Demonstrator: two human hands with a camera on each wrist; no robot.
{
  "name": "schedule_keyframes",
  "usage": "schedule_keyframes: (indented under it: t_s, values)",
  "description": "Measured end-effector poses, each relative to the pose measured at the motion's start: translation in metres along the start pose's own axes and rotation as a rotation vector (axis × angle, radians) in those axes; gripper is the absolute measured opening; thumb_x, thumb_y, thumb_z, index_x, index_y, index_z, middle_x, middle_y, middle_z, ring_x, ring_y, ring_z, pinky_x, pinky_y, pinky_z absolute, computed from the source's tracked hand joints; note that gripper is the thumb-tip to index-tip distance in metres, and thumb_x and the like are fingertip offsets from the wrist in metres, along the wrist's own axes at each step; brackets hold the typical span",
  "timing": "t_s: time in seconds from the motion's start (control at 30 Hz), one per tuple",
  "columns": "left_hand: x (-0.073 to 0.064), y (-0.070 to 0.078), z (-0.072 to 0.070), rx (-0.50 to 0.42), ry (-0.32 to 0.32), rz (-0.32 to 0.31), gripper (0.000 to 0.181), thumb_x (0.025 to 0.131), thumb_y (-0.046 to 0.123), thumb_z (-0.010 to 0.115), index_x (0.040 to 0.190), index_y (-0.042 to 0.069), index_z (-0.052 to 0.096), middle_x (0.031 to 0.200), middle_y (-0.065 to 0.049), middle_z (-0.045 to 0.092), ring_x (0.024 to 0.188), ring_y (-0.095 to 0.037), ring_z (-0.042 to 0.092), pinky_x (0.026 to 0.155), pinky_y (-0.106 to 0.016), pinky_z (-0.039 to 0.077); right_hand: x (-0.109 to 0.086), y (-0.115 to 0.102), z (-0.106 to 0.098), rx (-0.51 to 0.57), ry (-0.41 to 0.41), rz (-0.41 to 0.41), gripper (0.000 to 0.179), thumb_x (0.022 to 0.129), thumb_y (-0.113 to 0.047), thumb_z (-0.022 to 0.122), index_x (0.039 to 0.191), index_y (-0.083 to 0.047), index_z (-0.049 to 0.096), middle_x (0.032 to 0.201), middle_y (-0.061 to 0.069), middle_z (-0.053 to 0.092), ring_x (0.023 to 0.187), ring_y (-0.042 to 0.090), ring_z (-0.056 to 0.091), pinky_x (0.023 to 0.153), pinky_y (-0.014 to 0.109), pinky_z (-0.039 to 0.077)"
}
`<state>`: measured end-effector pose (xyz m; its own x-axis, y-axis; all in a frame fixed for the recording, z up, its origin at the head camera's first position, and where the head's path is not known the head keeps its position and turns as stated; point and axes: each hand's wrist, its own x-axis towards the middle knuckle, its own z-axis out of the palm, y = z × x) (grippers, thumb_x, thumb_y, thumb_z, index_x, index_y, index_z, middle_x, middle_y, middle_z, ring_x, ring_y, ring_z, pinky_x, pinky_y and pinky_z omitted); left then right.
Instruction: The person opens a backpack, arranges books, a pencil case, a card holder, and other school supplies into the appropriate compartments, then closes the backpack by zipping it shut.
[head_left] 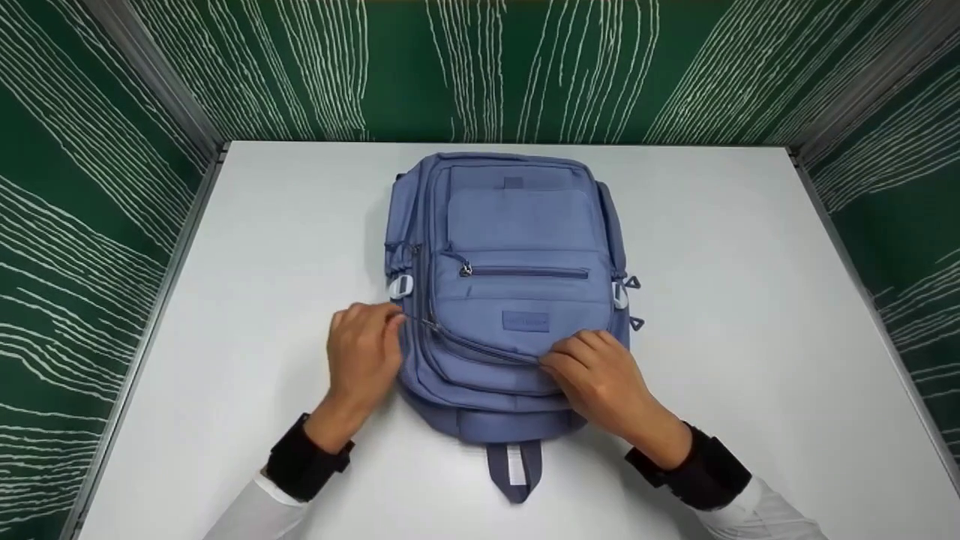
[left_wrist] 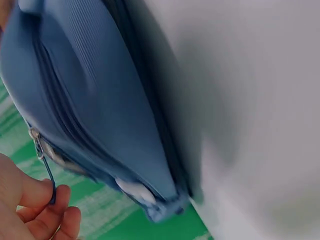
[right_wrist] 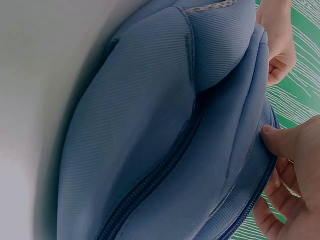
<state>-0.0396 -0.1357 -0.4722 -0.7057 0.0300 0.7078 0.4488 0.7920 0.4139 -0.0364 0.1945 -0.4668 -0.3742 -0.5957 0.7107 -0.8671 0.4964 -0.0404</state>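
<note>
A blue backpack (head_left: 525, 225) lies front side up on a white table, its top loop (head_left: 516, 480) toward me. At its left side my left hand (head_left: 364, 352) pinches the cord pull (left_wrist: 49, 175) of a zipper, drawn taut from the metal slider (left_wrist: 34, 134). Lower on the front, my right hand (head_left: 600, 379) pinches the fabric edge beside the curved front zipper (head_left: 487, 349), thumb on one face and fingers behind. In the right wrist view that zipper edge (right_wrist: 270, 175) stands lifted between thumb and fingers.
The white table (head_left: 750, 262) extends around the backpack. Green panels with white streaks (head_left: 405, 67) rise behind and at both sides. A horizontal pocket zipper (head_left: 525, 272) crosses the backpack's front; white side buckles (head_left: 401, 286) and triangular pulls (head_left: 636, 323) stick out at its sides.
</note>
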Motion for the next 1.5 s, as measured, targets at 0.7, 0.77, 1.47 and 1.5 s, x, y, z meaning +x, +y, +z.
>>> schedule_keyframes:
  t_s: [0.7, 0.77, 1.47, 1.5]
  values:
    - [0.074, -0.035, 0.032, 0.121, -0.195, -0.133, 0.011, 0.098, 0.008, 0.073, 0.1, -0.003, 0.074, 0.091, -0.019, 0.077, 0.081, -0.039, 0.067, 0.082, -0.051, 0.047, -0.001, -0.003, -0.005, -0.017, -0.058, -0.007, 0.026, 0.111, -0.013, 0.053, 0.098, -0.007, 0.075, 0.093, 0.004, 0.071, 0.081, 0.023, 0.064, 0.069, 0.037, 0.05]
    - [0.079, -0.037, 0.036, 0.132, -0.211, -0.145, 0.012, 0.099, 0.009, 0.073, 0.1, -0.003, 0.074, 0.091, -0.019, 0.077, 0.082, -0.04, 0.067, 0.082, -0.051, 0.047, -0.002, -0.003, -0.005, -0.014, -0.063, -0.009, 0.026, 0.111, -0.013, 0.053, 0.098, -0.007, 0.075, 0.093, 0.004, 0.071, 0.081, 0.024, 0.064, 0.069, 0.037, 0.05]
    - [0.073, -0.061, 0.027, 0.164, -0.156, -0.142, 0.01, 0.099, 0.001, 0.069, 0.101, -0.004, 0.077, 0.095, -0.02, 0.078, 0.081, -0.041, 0.069, 0.076, -0.05, 0.047, -0.003, -0.003, -0.007, -0.014, -0.073, 0.008, 0.029, 0.112, -0.016, 0.051, 0.1, -0.006, 0.075, 0.094, 0.005, 0.071, 0.081, 0.025, 0.064, 0.069, 0.039, 0.049]
    - [0.071, -0.063, 0.024, 0.161, -0.147, -0.144, 0.01, 0.099, 0.001, 0.069, 0.101, -0.004, 0.077, 0.095, -0.02, 0.078, 0.081, -0.042, 0.069, 0.076, -0.05, 0.047, -0.003, -0.002, -0.008, -0.014, -0.073, 0.009, 0.029, 0.112, -0.017, 0.051, 0.101, -0.006, 0.075, 0.094, 0.005, 0.071, 0.081, 0.025, 0.064, 0.069, 0.039, 0.048]
